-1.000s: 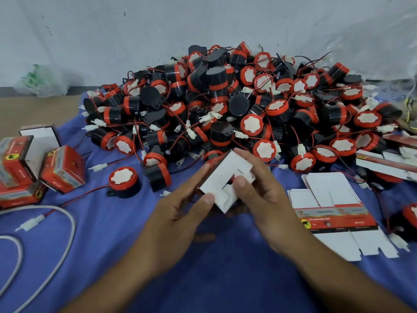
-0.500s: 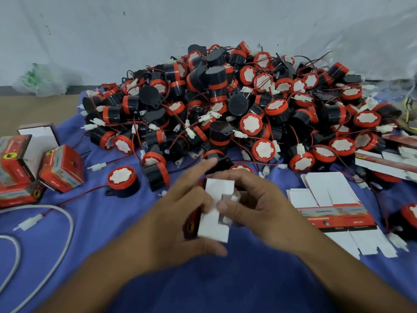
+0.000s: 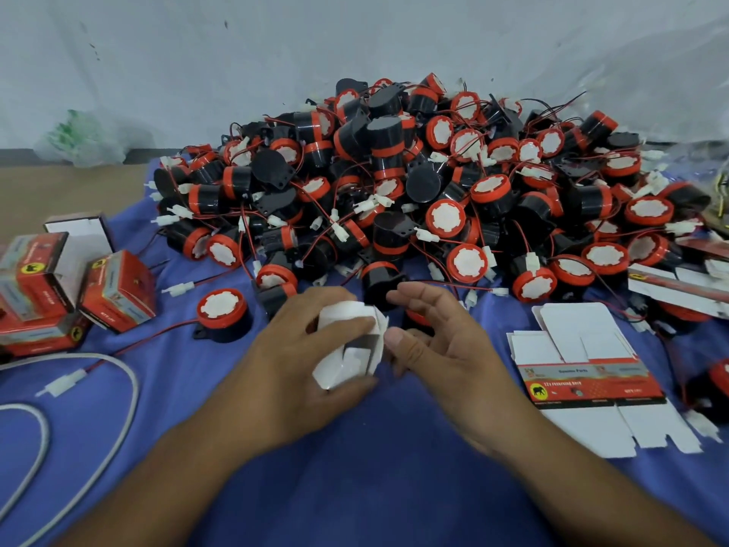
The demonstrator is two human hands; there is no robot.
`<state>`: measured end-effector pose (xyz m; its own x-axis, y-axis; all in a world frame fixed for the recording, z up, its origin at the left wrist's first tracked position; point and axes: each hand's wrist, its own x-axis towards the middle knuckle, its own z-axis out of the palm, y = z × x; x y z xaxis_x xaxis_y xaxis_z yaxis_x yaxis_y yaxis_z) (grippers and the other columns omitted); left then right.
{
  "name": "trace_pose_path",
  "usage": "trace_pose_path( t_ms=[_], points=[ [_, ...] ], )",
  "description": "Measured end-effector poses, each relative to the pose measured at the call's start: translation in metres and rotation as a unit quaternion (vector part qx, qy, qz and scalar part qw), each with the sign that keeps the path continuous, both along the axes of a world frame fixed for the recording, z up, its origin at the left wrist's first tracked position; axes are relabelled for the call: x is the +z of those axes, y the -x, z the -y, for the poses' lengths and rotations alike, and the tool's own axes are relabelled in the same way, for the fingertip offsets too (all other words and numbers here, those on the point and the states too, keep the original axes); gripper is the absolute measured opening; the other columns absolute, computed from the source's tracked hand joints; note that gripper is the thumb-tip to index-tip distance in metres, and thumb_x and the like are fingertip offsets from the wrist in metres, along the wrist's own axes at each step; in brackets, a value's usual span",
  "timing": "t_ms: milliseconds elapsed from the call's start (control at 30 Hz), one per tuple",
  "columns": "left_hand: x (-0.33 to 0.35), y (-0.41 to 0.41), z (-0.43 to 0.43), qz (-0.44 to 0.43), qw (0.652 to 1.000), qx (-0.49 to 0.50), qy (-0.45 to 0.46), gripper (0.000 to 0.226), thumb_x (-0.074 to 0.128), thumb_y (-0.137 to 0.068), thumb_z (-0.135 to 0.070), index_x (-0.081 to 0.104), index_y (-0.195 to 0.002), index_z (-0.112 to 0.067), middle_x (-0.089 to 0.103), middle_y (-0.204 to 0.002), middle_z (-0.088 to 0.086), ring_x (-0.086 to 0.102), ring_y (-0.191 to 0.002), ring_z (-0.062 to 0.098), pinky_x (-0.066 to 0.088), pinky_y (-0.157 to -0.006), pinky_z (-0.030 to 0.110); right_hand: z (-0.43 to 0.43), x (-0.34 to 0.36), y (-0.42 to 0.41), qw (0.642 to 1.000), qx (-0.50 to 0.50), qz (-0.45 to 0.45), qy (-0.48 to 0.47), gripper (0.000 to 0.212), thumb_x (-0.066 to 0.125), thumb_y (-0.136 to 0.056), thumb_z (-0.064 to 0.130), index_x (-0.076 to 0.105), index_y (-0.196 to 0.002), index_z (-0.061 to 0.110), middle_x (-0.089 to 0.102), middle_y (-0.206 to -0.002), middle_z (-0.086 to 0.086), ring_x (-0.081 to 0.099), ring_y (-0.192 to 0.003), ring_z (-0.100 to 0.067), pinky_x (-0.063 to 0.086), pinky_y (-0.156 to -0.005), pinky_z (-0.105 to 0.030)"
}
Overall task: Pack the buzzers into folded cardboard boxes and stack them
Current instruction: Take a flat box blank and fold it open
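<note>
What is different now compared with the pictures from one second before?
The cardboard box, held up by both hands a second ago, came down toward the person and was folded further. The left hand now grips it alone; the right hand has opened beside it. The buzzer pile, the packed boxes on the left and the flat blanks on the right stayed put.

black-red buzzers (image 3: 414, 199), blue cloth (image 3: 355, 487)

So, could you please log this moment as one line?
left hand: grips part-folded box | right hand: holds nothing, beside it | buzzer pile: behind | red boxes: left
</note>
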<state>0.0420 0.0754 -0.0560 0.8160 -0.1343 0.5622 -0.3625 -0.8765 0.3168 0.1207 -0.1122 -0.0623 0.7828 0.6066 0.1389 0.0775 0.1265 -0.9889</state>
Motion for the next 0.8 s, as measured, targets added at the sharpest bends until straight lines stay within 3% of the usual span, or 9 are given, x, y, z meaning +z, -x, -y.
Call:
trace_pose_path(
  t_ms=[100,233,300,367,433,500,567,733,800],
  points=[
    [0.012,0.005,0.008,0.076,0.993,0.037,0.078,0.045,0.070,-0.081,-0.043,0.065,-0.117,-0.018,0.056,-0.126,0.009,0.053,-0.118,0.013,0.039,-0.097,0.014,-0.002,0.004,0.003,0.999,0.016,-0.025,0.020,0.055,0.073,-0.077,0.049,0.054,-0.128,0.037,0.057,-0.135,0.012,0.066,-0.098,-0.014,0.054,-0.084,-0.030],
    [0.019,0.011,0.027,0.104,0.979,0.075,0.159,0.043,0.066,-0.082,-0.045,0.072,-0.107,-0.011,0.055,-0.123,0.009,0.052,-0.116,0.010,0.037,-0.091,0.008,-0.003,0.015,0.014,0.997,0.078,-0.006,0.000,0.074,0.069,-0.076,0.054,0.043,-0.143,0.038,0.052,-0.142,0.015,0.064,-0.117,-0.014,0.054,-0.098,-0.043],
    [0.018,0.011,0.034,0.086,0.982,0.085,0.147,0.049,0.061,-0.085,-0.048,0.073,-0.108,-0.007,0.052,-0.125,0.010,0.050,-0.115,0.014,0.036,-0.093,0.007,-0.002,0.023,0.019,0.996,0.081,0.033,-0.004,0.073,0.068,-0.080,0.047,0.041,-0.146,0.033,0.057,-0.138,0.013,0.065,-0.116,-0.014,0.056,-0.095,-0.036],
    [0.020,0.011,0.033,0.057,0.985,0.083,0.143,0.055,0.053,-0.091,-0.055,0.072,-0.106,-0.006,0.047,-0.129,0.008,0.047,-0.117,0.015,0.035,-0.094,0.007,-0.003,0.029,0.023,0.997,0.068,0.039,-0.028,0.067,0.067,-0.081,0.040,0.046,-0.144,0.028,0.059,-0.137,-0.001,0.069,-0.105,-0.012,0.056,-0.086,-0.025],
    [0.022,0.011,0.031,0.018,0.989,0.061,0.131,0.061,0.038,-0.098,-0.061,0.068,-0.109,-0.008,0.045,-0.135,0.007,0.046,-0.122,0.021,0.038,-0.100,0.018,-0.005,0.031,0.025,0.996,0.051,0.046,-0.059,0.052,0.069,-0.087,0.029,0.052,-0.136,0.024,0.061,-0.126,-0.009,0.071,-0.090,-0.007,0.056,-0.077,-0.020],
    [0.020,0.011,0.030,-0.010,0.994,0.023,0.109,0.056,0.029,-0.103,-0.055,0.060,-0.122,-0.012,0.041,-0.139,0.006,0.040,-0.131,0.025,0.037,-0.106,0.038,-0.007,0.032,0.025,0.996,0.023,0.048,-0.065,0.038,0.067,-0.089,0.026,0.060,-0.126,0.025,0.066,-0.109,-0.015,0.067,-0.082,-0.011,0.055,-0.075,-0.024],
    [0.015,0.012,0.033,-0.019,0.995,-0.005,0.098,0.045,0.030,-0.104,-0.047,0.046,-0.136,-0.020,0.034,-0.146,0.000,0.032,-0.138,0.025,0.032,-0.110,0.040,-0.006,0.033,0.024,0.997,0.011,0.016,-0.069,0.033,0.069,-0.085,0.037,0.065,-0.116,0.026,0.065,-0.099,-0.026,0.060,-0.082,-0.024,0.051,-0.074,-0.038],
    [0.010,0.013,0.041,0.031,0.976,-0.067,0.207,0.055,0.059,-0.093,-0.028,0.029,-0.138,-0.018,0.034,-0.149,0.007,0.043,-0.136,0.026,0.046,-0.102,0.038,-0.003,0.032,0.025,0.998,0.030,-0.005,-0.050,0.045,0.071,-0.081,0.041,0.056,-0.121,0.027,0.074,-0.098,-0.001,0.069,-0.083,-0.020,0.056,-0.068,-0.029],
    [0.012,0.012,0.041,0.038,0.976,-0.050,0.206,0.061,0.064,-0.088,-0.027,0.033,-0.139,-0.012,0.041,-0.145,0.006,0.045,-0.135,0.020,0.044,-0.103,0.029,-0.003,0.031,0.027,0.999,0.036,-0.007,-0.037,0.045,0.070,-0.086,0.035,0.051,-0.126,0.027,0.075,-0.101,0.006,0.071,-0.089,-0.014,0.058,-0.072,-0.027]
  ],
)
